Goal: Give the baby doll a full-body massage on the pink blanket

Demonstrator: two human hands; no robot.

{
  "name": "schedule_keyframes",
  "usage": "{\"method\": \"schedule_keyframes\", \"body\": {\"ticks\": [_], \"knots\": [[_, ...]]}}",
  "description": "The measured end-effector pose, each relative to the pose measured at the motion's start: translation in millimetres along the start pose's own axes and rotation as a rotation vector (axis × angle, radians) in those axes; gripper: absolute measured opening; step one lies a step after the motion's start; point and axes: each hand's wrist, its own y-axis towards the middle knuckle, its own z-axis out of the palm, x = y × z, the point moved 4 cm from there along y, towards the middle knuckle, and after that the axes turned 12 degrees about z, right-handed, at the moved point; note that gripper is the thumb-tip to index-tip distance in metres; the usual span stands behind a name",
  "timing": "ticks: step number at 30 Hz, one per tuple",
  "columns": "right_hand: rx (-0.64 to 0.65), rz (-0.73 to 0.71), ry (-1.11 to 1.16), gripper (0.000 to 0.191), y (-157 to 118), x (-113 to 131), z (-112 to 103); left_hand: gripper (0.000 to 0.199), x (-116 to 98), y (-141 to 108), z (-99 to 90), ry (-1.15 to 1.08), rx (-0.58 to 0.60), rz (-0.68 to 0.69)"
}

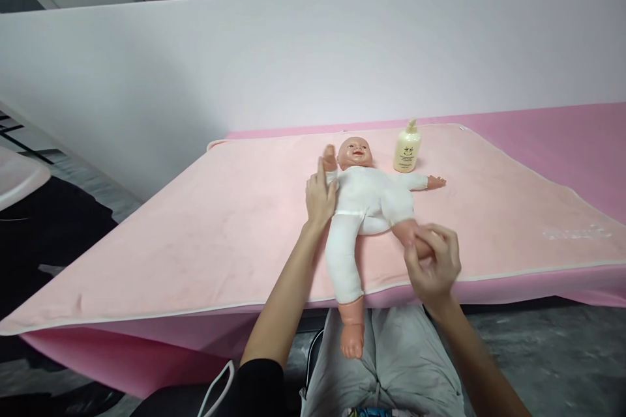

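Observation:
A baby doll (366, 199) with a white cloth body lies face up on a pink towel (235, 221), its head toward the wall. One of its legs hangs past the towel's near edge, above my lap. My left hand (321, 199) is at the doll's raised arm on the left, fingers around the wrist area. With fingers and thumb, my right hand (433, 264) grips the doll's other foot, which is bent out to the right; the foot is partly hidden by my fingers. Behind the doll's right-side arm stands a pale yellow pump bottle (407, 148).
A white wall (313, 58) rises behind the table. Pink cloth (577, 150) covers the table under the towel. My grey trousers (415, 358) are below the near edge. A white cable hangs by my left sleeve.

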Motion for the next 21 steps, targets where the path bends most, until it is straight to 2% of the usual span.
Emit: {"method": "schedule_keyframes", "body": {"ticks": [3,5,8,11,13,15,18,21], "knots": [[0.117,0.098,0.019,0.023,28,-8,34,0.054,-10,1,6.1,0.212,0.165,0.145],[0.232,0.152,0.024,0.019,36,-14,54,0.049,-12,1,9.5,0.260,0.240,0.208],[0.316,0.163,0.038,0.019,37,-16,65,0.048,-11,1,11.5,0.260,0.293,0.226],[0.175,0.109,0.045,0.024,23,-9,42,0.051,-7,2,9.6,0.190,0.247,0.142],[0.031,0.062,0.024,0.030,1,-2,14,0.056,-2,2,7.5,0.092,0.167,0.052],[-0.049,-0.004,-0.023,0.036,-28,3,-12,0.062,4,1,5.2,-0.036,0.055,-0.041],[0.008,-0.067,-0.068,0.032,-72,1,-35,0.067,17,-1,3.2,-0.219,-0.102,-0.186],[0.060,-0.130,-0.094,0.027,-91,-3,-42,0.069,26,-5,2.2,-0.314,-0.182,-0.318]]}}
